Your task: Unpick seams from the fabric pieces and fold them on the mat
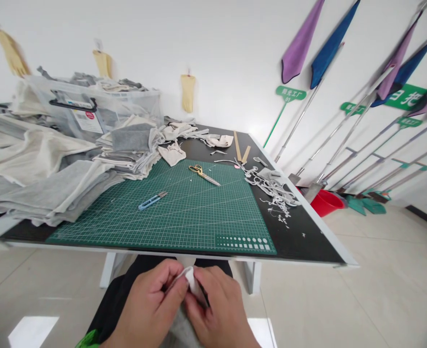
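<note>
Black counter [315,244], white edging, mid-frame. On it: green cutting mat [213,217] center, grey-and-white cloth stacks [63,188] left overlapping mat, cloth scraps [271,186] right, tan strips [237,146] upper center-right.

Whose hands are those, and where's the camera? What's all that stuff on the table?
There's no robot here, just a person's two bare hands. This one picture comes from a camera worn on that person's head, looking forward and down. The left hand and right hand pinch a piece of pale cloth just in front of the table. On the table lies a green mat with scissors and blue snips on it. Folded cloths are piled left; scraps lie right.
</note>
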`<state>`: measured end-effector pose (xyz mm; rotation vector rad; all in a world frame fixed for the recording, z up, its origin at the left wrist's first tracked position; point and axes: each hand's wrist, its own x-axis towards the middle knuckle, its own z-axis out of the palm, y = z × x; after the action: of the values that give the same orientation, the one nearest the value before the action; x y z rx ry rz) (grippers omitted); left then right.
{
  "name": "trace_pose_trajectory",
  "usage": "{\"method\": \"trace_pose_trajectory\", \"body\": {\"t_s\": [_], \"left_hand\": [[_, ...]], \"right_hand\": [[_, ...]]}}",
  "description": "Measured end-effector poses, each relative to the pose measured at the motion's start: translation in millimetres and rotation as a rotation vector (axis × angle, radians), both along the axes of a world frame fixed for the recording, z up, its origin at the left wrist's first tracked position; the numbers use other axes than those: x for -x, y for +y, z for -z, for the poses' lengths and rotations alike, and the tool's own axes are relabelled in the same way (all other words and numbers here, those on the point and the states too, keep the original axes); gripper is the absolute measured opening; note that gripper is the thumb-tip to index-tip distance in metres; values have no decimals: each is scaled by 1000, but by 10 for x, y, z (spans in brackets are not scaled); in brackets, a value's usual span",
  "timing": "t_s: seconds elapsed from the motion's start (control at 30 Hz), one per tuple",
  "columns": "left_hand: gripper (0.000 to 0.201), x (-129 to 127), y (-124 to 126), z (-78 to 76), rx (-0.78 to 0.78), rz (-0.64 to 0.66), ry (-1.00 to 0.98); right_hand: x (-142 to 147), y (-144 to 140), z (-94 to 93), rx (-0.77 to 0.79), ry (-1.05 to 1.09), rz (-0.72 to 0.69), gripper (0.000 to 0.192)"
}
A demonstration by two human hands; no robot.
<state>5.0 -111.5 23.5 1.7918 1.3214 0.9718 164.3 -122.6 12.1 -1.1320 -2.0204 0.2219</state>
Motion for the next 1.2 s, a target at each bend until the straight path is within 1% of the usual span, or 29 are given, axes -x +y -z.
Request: {"method": "trace_pose_trajectory", "body": {"t_s": [0.1,0.17,0.23,0.27,0.33,0.4,0.5,0.57,0.63,0.73,0.83,0.9,0.93,1.03,1.07,1.13,1.2], "left_hand": [[28,-23,-10,11,2,8,56],[31,-38,-17,15,-5,-3,91],[33,-47,-23,24,3,5,112],[34,-48,-25,32,11,14,116],[30,-49,-28,50,18,25,99],[22,-52,-31,63,6,15,36],[19,-66,-35,50,-3,76,-60],[20,-74,-37,25,14,133,-83],[24,-74,-43,6,35,168,-100],[19,-60,-58,5,44,197,-137],[18,-45,-68,9,11,199,-152],[19,-39,-66,0,7,208,-146],[21,-36,-62,-6,15,212,-146],[29,-24,-45,-11,55,210,-172],[31,-19,-40,-7,74,211,-178],[34,-13,-33,10,121,212,-179],[37,-12,-28,28,169,205,-182]], "right_hand": [[-7,7,-6,-105,-102,21,21],[-19,17,-10,-143,-91,27,20],[-39,18,-28,-138,-41,4,20],[-53,13,-42,-101,-10,-21,19],[-82,-15,-64,43,60,-85,15],[-105,-66,-59,192,177,-99,19],[-112,-157,11,327,452,5,18],[-99,-200,70,408,604,64,19],[-84,-221,116,493,687,85,22],[-77,-222,163,570,740,100,29],[-91,-195,191,606,730,89,36],[-104,-153,183,597,695,76,38],[-107,-124,165,583,658,47,39],[-98,-33,61,538,469,-119,44],[-89,-9,20,518,407,-152,43],[-65,15,-52,462,325,-137,37],[-43,12,-92,392,290,-69,27]]}}
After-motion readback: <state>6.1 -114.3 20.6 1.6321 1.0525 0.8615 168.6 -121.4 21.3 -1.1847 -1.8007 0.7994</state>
